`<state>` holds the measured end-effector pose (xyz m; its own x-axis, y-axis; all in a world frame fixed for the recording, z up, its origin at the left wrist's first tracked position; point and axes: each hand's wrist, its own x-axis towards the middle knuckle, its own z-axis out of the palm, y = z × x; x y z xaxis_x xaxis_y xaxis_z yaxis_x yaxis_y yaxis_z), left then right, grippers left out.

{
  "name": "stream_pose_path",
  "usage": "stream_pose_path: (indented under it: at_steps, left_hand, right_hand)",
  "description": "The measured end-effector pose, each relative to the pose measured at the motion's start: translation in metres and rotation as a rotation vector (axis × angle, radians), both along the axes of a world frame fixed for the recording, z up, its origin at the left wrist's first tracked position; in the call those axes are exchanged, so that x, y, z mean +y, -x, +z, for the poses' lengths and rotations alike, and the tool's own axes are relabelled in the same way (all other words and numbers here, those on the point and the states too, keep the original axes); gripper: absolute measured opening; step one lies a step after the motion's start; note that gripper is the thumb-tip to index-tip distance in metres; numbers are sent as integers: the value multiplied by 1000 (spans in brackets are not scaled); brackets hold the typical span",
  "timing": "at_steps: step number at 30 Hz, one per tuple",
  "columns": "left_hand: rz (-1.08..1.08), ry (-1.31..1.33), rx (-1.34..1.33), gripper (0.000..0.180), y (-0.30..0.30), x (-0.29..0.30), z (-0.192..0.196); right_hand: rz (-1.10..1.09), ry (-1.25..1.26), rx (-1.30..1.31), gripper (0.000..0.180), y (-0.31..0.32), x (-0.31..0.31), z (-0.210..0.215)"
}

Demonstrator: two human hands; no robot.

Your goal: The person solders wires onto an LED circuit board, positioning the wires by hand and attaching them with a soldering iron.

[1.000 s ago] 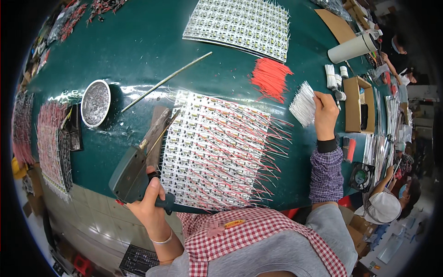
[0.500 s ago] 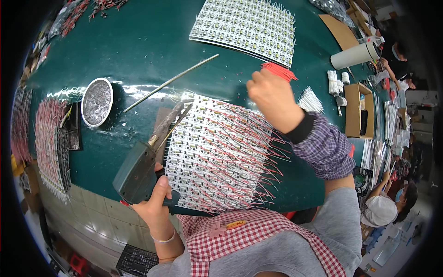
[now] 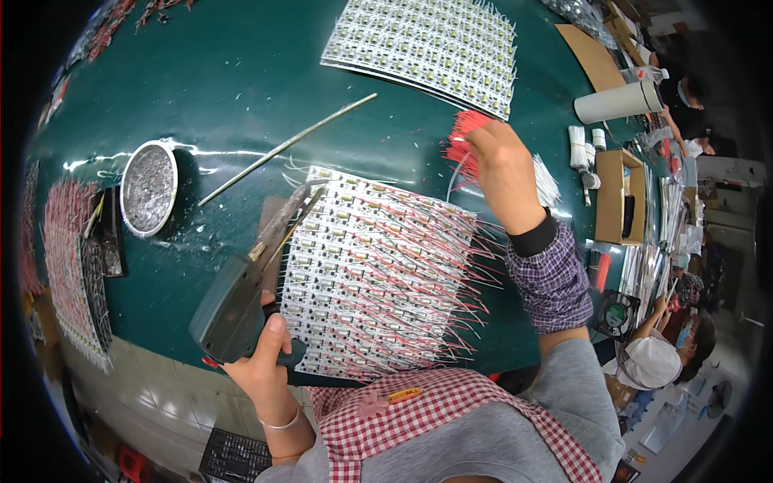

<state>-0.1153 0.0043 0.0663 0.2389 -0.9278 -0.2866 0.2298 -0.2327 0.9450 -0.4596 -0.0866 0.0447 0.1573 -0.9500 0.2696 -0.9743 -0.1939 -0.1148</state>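
Observation:
My left hand [image 3: 262, 354] is wrapped round the grip of a dark green soldering gun [image 3: 229, 310]. Its long tip and the thin wire beside it reach the upper left corner of a panel of small white circuit boards [image 3: 322, 266]. Red and white wires [image 3: 419, 274] stick out over much of that panel, hanging past its right side. Beyond the panel, my right hand [image 3: 503, 165] is closed, fingertips pinched at a bundle of short red wires [image 3: 467, 133]. The palm side of those fingers is partly hidden. A pile of white wires [image 3: 546, 181] lies beside the right wrist.
A stack of board panels [image 3: 423, 56] sits at the back. Left of centre are a thin rod [image 3: 286, 149] and a round bowl [image 3: 149, 189] of grey bits. Wired panels [image 3: 76, 274] stand far left. A bottle [image 3: 620, 102] and cardboard box [image 3: 620, 197] are at right; co-workers sit beyond.
My right hand has turned and shifted slightly right and down, showing more of the red wires. The left hand keeps its grip on the soldering gun. The whole view has shifted a little.

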Motion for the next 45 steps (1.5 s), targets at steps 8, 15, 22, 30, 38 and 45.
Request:
stream_pose_path:
  at_steps: [8,15,22,30,38,45]
  left_hand:
    - [-14,-12,-4,48,1,-6,-7]
    - [-38,-1,4,48,10,-5,-3]
    - [-153,-30,-13,43,20,-8,0]
    - [-215,40,-303,39,12,-1,-26]
    - [-227,100,-407,32,21,-3,-20]
    - [-262,144,-454,22,25,-11,-21]
  right_hand:
    - [-142,-13,-294,9,11,36,7]
    - [71,88,-372,16,-37,21,6]
    - [157,68,-511,22,-92,21,-27]
    - [130,86,-480,23,-104,22,-34]
    - [170,49,-460,28,-103,20,-35]
    - [171,52,-445,28,-101,20,-37]
